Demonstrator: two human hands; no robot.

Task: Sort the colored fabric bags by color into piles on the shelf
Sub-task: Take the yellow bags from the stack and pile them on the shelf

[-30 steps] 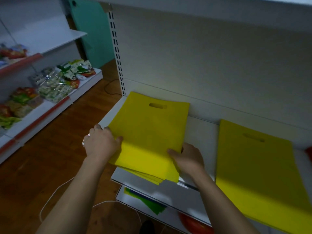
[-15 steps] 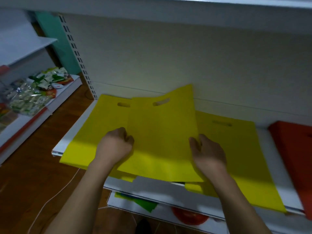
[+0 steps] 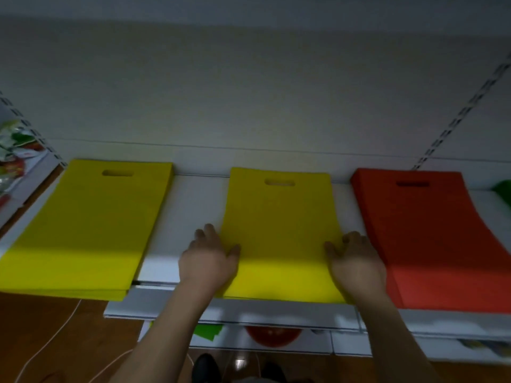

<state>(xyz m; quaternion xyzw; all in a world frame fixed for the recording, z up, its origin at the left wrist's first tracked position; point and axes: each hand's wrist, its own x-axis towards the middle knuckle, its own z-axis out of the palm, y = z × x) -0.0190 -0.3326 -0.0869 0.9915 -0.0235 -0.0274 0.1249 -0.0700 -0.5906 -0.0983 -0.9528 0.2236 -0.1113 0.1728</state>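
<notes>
Flat yellow fabric bag pile lies on white metal shelf btwn both hands. Left hand & right hand press its side edges, fingers prob. relaxed; red fabric bag pile just right of right hand.

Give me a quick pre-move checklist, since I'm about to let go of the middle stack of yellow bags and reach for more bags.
1. Middle yellow pile holds one color only: ok, all yellow on top; lower layers cannot tell.
2. Pile squared: ok, left hand and right hand rest against its two sides.
3. Pile fully on the shelf: not ok, its front edge sits at the shelf lip.
4. Gap to the red pile: ok, the two lie apart.
5. One pile per color: not ok, a second yellow pile lies separately at the left.
6. Left yellow pile supported: not ok, it overhangs the shelf front.
</notes>
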